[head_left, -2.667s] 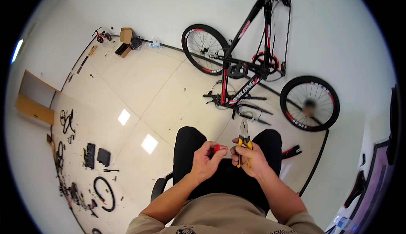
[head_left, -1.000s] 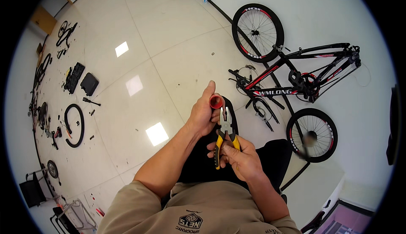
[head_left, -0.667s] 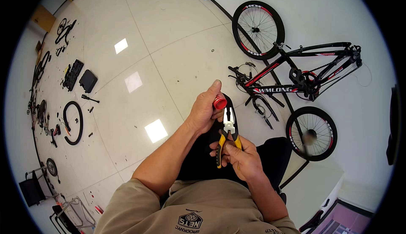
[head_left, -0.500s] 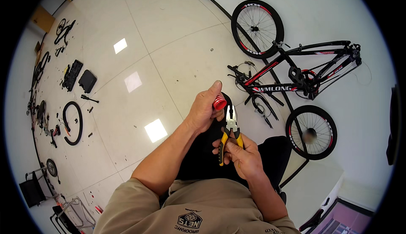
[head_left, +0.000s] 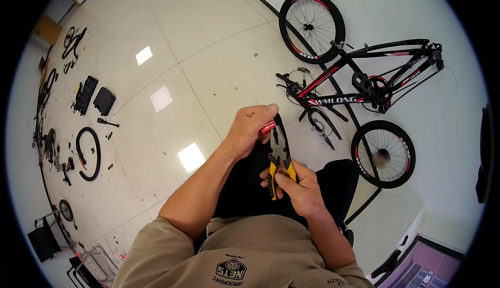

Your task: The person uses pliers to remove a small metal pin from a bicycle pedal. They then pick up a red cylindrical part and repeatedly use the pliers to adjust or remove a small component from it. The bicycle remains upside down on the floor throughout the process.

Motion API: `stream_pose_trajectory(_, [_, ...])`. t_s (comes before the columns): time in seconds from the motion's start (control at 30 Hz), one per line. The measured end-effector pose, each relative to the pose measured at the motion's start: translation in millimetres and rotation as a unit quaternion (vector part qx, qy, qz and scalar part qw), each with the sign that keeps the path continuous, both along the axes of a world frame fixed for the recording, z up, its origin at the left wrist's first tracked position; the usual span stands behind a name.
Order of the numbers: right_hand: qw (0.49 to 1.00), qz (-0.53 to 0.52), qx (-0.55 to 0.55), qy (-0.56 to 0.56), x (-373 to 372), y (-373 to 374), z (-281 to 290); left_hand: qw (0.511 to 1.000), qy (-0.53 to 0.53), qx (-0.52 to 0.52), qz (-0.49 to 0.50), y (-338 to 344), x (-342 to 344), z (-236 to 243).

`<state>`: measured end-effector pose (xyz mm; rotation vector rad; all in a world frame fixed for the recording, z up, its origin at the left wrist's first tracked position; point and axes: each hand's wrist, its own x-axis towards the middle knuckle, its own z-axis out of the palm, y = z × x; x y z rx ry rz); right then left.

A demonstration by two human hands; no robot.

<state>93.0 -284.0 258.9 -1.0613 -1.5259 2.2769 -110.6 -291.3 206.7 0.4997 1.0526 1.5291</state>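
Observation:
My left hand [head_left: 246, 131] is closed around a short red tube [head_left: 267, 128] with pale stripes, its thumb lying along the top. Most of the tube is hidden by my fingers. Combination pliers [head_left: 279, 154] with yellow and black handles are gripped in my right hand [head_left: 302, 188], fingers wrapped about both handles. Their metal jaws point up and overlap the tube's right side; whether they bite on its rim I cannot tell. Behind the jaws a dark curved part [head_left: 282, 124] shows, its kind unclear.
On the right lie a black and red bicycle frame [head_left: 333, 100], a wheel [head_left: 340, 28] above it and another wheel [head_left: 353, 155] below. To the left on the tiled floor are a black tool case [head_left: 104, 101], a tyre [head_left: 98, 155] and scattered bike parts.
The pliers have moved up and tilted left, bringing their jaws against or over the red tube. My left hand has turned slightly, so less of the tube shows.

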Motion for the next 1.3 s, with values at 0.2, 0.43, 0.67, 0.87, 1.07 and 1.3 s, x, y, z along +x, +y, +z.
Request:
stream_pose_trajectory(0.2, [0.998, 0.003, 0.055, -0.040, 1.8, 0.5, 0.3, 0.999, 0.044, -0.002, -0.006, 0.0, -1.8, 2.2])
stream_pose_trajectory(0.43, [0.993, 0.011, 0.106, -0.053, 4.7, 2.3, -0.6, 0.998, 0.069, -0.010, -0.008, -0.1, -1.9, 1.7])
stream_pose_trajectory(0.67, [0.997, 0.003, 0.066, -0.043, 5.9, 5.4, -7.6, 0.998, 0.047, 0.030, -0.002, 0.7, 0.0, -4.6])
stream_pose_trajectory(0.87, [0.999, 0.002, 0.036, -0.037, 3.5, 4.9, -7.0, 0.996, 0.068, 0.055, -0.007, 2.4, -0.5, -10.5])
stream_pose_trajectory(1.07, [1.000, 0.010, 0.007, -0.010, 3.1, 7.2, -3.6, 0.997, 0.032, 0.061, -0.025, 0.6, 0.9, -6.2])
stream_pose_trajectory(1.3, [0.980, 0.031, -0.195, 0.034, 11.2, 21.9, 9.4, 0.986, 0.160, 0.051, 0.003, -2.8, 5.1, 0.9])
